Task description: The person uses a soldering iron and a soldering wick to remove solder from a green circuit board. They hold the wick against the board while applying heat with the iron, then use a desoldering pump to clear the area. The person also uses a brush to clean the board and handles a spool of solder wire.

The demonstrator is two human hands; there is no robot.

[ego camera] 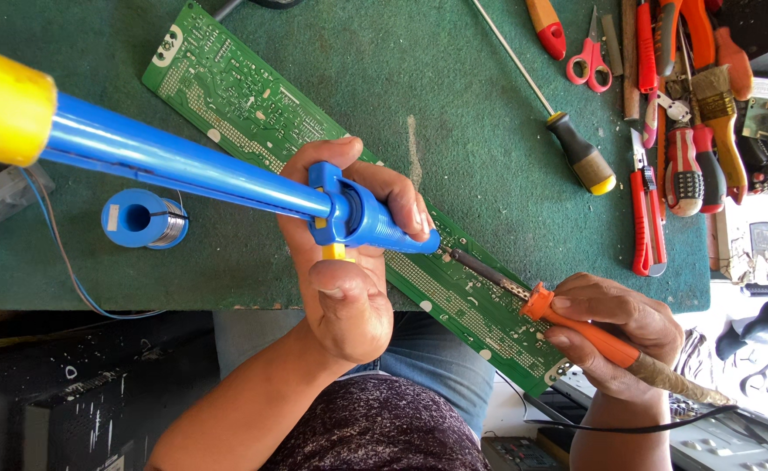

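Desoldering pump [227, 174] and soldering iron [576, 323] in hand

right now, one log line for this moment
left hand: holds blue desoldering pump | right hand: holds orange soldering iron | both tips at long green circuit board

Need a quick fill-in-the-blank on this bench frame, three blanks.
1. The left hand grips a blue plastic desoldering ____.
2. The right hand holds an ____-handled soldering iron.
3. Both tips meet over the long ____ circuit board on the mat.

Missing words: pump; orange; green
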